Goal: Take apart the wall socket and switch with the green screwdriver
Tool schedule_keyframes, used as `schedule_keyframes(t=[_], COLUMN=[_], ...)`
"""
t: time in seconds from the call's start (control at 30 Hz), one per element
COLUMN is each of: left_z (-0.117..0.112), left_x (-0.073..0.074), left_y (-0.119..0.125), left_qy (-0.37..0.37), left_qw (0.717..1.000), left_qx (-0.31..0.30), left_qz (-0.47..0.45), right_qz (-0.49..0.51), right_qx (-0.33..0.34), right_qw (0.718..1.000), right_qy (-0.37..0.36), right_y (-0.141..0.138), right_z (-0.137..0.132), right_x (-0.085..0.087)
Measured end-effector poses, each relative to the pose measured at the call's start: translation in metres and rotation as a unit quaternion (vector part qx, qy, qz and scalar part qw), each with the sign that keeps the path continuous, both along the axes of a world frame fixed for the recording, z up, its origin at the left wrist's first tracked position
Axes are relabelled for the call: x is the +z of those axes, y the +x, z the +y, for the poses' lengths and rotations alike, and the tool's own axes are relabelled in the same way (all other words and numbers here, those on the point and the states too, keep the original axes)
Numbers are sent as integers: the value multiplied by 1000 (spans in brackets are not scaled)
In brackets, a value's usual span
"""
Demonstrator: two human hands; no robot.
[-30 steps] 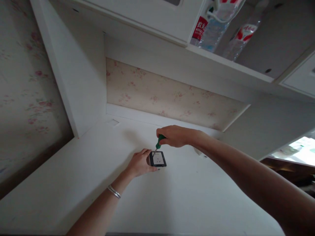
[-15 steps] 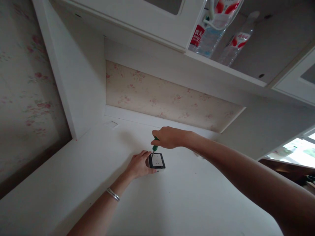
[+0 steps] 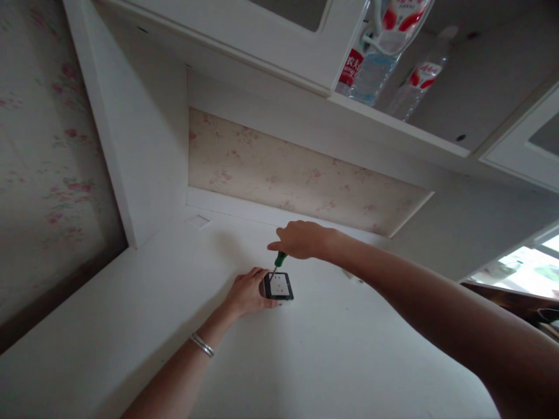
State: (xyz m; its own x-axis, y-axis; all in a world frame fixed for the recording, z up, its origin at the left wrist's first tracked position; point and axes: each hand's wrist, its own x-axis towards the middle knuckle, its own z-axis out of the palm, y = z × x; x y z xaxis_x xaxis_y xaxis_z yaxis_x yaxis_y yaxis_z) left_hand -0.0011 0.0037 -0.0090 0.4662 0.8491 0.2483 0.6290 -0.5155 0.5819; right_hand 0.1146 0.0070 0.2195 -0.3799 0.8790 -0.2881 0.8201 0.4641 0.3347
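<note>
A small wall socket (image 3: 279,286) with a dark frame and white face sits on the white wall panel (image 3: 332,349). My left hand (image 3: 247,291) grips its left edge, fingers curled round the frame; a silver bracelet (image 3: 201,344) is on that wrist. My right hand (image 3: 301,240) is closed round a green-handled screwdriver (image 3: 278,260). Its thin shaft slants down to the socket's upper left corner. Most of the handle is hidden inside my fist.
Floral wallpaper (image 3: 297,174) fills a recessed strip above the socket and the wall at left. A white cabinet (image 3: 244,29) hangs overhead. Plastic water bottles (image 3: 371,52) with red labels stand on an open shelf at upper right. A bright window (image 3: 528,267) shows at far right.
My right hand has shifted slightly right and turned on the screwdriver, so more of the green handle shows below my fingers. My left hand stays on the socket.
</note>
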Motion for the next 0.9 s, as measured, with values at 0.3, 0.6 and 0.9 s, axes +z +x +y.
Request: schedule_keyframes(t=[0.3,0.6,0.9], left_z=[1,2,2], left_x=[-3,-3,1], left_y=[-1,0,-1], left_qy=[10,1,-10], left_qw=[1000,1000,1000], left_qx=[-13,0,-2], left_qz=[-12,0,18], right_qz=[31,41,72], right_qx=[149,53,182], right_qw=[986,998,976], right_qy=[-71,-18,-98], right_y=[14,7,12], right_z=[8,7,-2], right_x=[-1,-7,3])
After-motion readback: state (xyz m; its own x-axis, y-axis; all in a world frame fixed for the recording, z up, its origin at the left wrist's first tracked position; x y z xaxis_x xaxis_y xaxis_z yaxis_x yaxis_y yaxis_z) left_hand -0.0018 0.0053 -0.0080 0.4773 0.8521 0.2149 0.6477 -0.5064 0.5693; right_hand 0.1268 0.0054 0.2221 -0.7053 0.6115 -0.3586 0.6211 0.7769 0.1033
